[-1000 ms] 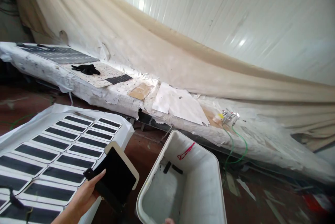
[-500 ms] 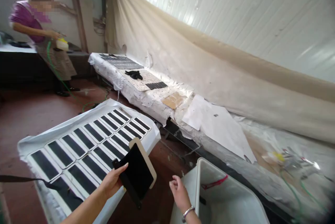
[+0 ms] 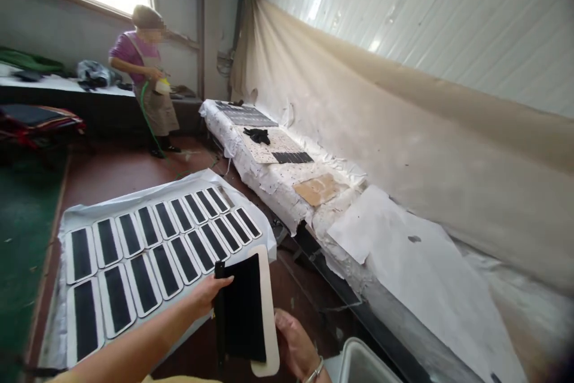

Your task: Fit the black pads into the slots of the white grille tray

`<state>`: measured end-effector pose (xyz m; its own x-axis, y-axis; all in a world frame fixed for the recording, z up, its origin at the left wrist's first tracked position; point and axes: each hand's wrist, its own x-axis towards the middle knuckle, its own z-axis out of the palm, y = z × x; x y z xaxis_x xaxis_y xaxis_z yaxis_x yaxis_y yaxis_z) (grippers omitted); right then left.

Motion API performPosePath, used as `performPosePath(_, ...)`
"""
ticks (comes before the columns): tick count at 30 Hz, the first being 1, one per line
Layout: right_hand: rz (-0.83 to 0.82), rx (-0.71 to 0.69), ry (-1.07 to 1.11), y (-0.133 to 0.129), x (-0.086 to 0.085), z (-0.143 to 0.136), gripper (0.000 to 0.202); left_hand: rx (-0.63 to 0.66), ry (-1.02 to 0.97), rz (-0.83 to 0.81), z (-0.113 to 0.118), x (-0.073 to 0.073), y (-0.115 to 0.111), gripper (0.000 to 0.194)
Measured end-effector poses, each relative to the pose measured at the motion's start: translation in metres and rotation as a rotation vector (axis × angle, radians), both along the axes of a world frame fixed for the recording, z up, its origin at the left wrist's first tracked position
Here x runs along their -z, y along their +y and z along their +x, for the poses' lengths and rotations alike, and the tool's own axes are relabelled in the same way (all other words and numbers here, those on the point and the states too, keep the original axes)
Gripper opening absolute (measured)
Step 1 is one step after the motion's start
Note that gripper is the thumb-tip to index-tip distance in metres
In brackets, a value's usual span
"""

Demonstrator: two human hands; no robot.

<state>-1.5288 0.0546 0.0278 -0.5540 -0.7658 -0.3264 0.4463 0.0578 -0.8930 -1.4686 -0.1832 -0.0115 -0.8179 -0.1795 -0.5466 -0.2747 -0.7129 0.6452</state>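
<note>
My left hand [image 3: 210, 294] grips the dark left edge of a black panel [image 3: 244, 311], thumb on top. A cream, round-cornered piece [image 3: 268, 317] shows along the panel's right side. My right hand [image 3: 296, 341] is at that cream edge, its fingers partly hidden behind it, so its hold is unclear. Beyond my left arm, a white-covered table [image 3: 134, 198] bears two rows of cream-edged pieces with black centres [image 3: 107, 242].
A pale bin [image 3: 359, 359] stands at the lower right. A long white-covered bench [image 3: 278, 210] runs along the draped wall, with black gloves [image 3: 258, 135] and cardboard [image 3: 318, 190] on it. A person [image 3: 146, 72] stands at the back left holding a sprayer.
The view has swung left. My right hand has moved from beside the bin to the cream piece's edge. The panel is now more upright, still in my left hand.
</note>
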Motion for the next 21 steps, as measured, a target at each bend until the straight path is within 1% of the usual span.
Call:
performPosePath(2, 0.059, -0.020, 0.118, 0.014, 0.008, -0.038, 0.052, -0.090, -0.024, 0.015, -0.024, -0.002, 0.014, 0.026)
performPosePath(4, 0.128, -0.045, 0.233, 0.017, 0.020, -0.079, 0.062, -0.168, -0.038, 0.068, -0.043, -0.004, 0.021, 0.022)
performPosePath(5, 0.144, -0.061, 0.269, 0.014, 0.027, -0.098, 0.068, -0.204, -0.053, 0.100, -0.050, -0.004, 0.021, 0.021)
performPosePath(7, 0.103, -0.081, 0.368, -0.003, 0.040, -0.132, 0.078, -0.260, -0.094, 0.154, -0.061, -0.002, 0.014, 0.021)
performPosePath(9, 0.016, -0.105, 0.483, -0.028, 0.050, -0.158, 0.076, -0.271, -0.134, 0.209, -0.068, 0.003, 0.001, 0.022)
performPosePath(11, -0.054, -0.150, 0.711, -0.058, 0.055, -0.178, 0.075, -0.247, -0.149, 0.300, -0.078, 0.011, -0.012, 0.021)
performPosePath(12, -0.072, -0.186, 0.874, -0.074, 0.055, -0.188, 0.077, -0.233, -0.144, 0.345, -0.084, 0.016, -0.018, 0.020)
performPosePath(14, -0.112, -0.238, 1.280, -0.107, 0.052, -0.207, 0.084, -0.213, -0.126, 0.391, -0.102, 0.029, -0.028, 0.018)
performPosePath(15, -0.132, -0.248, 1.470, -0.123, 0.050, -0.218, 0.087, -0.214, -0.110, 0.375, -0.113, 0.036, -0.031, 0.016)
performPosePath(16, -0.151, -0.246, 1.604, -0.140, 0.047, -0.228, 0.091, -0.205, -0.101, 0.345, -0.124, 0.045, -0.035, 0.013)
performPosePath(18, -0.189, -0.241, 1.745, -0.171, 0.045, -0.249, 0.096, -0.179, -0.086, 0.283, -0.147, 0.062, -0.041, 0.009)
performPosePath(20, -0.218, -0.299, 1.786, -0.197, 0.048, -0.270, 0.097, -0.188, -0.064, 0.254, -0.168, 0.078, -0.049, 0.010)
performPosePath(21, -0.230, -0.342, 1.784, -0.208, 0.051, -0.280, 0.098, -0.213, -0.041, 0.253, -0.178, 0.084, -0.054, 0.011)
